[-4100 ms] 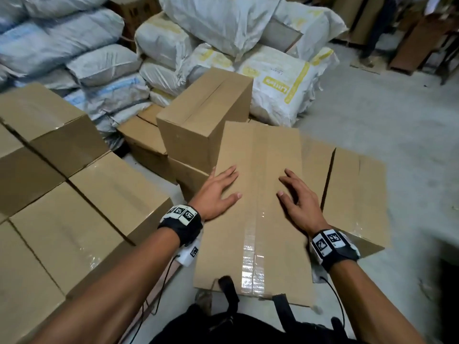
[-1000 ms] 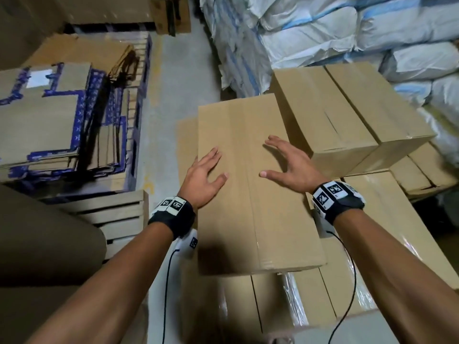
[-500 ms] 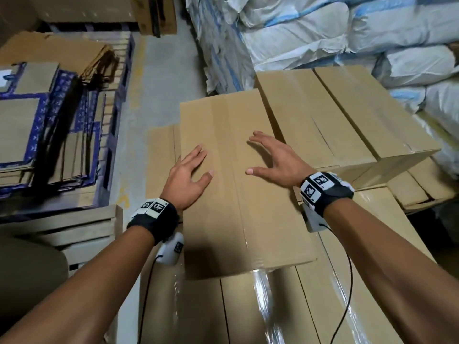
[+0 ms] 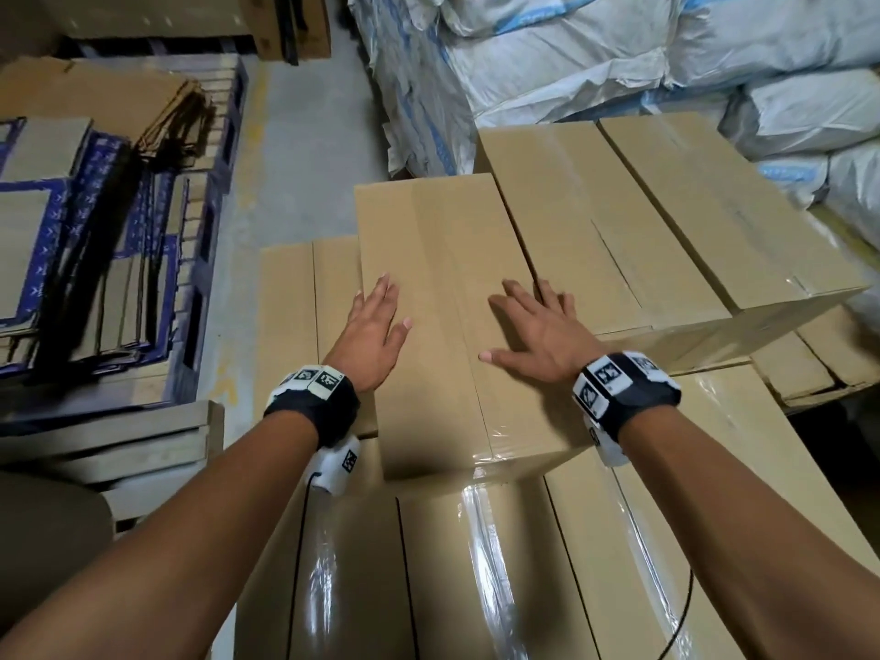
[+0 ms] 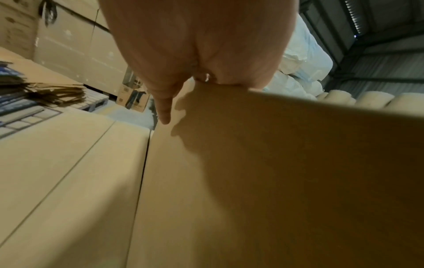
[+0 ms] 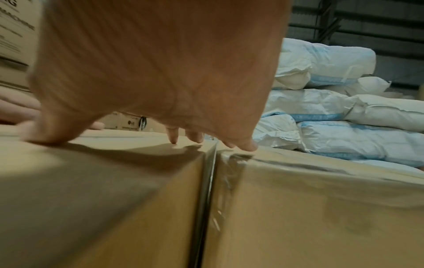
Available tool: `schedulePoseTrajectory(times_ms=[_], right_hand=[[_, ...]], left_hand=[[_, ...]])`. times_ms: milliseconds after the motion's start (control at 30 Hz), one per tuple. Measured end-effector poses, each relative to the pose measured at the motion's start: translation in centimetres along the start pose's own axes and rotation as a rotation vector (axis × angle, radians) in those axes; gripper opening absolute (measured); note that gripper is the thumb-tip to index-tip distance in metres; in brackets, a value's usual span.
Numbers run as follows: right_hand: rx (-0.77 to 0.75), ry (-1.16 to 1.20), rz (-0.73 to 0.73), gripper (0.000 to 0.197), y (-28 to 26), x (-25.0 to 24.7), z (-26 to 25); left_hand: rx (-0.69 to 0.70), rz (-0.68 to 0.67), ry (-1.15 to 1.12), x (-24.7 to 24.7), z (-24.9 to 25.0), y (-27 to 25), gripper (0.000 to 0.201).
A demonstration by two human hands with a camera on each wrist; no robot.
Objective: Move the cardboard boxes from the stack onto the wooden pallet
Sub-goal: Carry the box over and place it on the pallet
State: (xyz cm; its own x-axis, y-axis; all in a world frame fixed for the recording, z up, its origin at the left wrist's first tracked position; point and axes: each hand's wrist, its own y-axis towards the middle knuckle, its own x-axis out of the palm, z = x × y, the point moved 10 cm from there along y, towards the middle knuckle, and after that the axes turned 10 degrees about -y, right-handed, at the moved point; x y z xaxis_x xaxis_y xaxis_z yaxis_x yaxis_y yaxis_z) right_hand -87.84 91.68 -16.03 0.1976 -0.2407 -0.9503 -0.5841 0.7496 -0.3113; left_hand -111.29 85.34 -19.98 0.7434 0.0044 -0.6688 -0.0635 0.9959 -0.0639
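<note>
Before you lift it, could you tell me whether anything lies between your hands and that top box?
Nothing visible does: the left hand and the right hand both lie flat on top of the box.

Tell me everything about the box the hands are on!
The box is plain brown cardboard, long and closed, with clear shiny tape along its top seam and over the near edge. It lies flat on a lower layer of boxes, its right side against a neighbouring box. The left hand and right hand rest on its top, fingers spread.
</note>
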Motion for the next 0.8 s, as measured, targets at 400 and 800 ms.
schedulePoseTrajectory(times_ms=[400,800], right_hand=[[-0.034,-0.03,-0.357,0.17,-7.9,2.7,1.3],[-0.069,-0.078,-0.213,0.14,-8.8,0.9,1.5]], left_hand=[[-0.12,0.121,-0.061,4.2,3.8,-10.6,0.074],[-0.12,0.204,-0.048,3.4,3.8,-8.7,0.071]])
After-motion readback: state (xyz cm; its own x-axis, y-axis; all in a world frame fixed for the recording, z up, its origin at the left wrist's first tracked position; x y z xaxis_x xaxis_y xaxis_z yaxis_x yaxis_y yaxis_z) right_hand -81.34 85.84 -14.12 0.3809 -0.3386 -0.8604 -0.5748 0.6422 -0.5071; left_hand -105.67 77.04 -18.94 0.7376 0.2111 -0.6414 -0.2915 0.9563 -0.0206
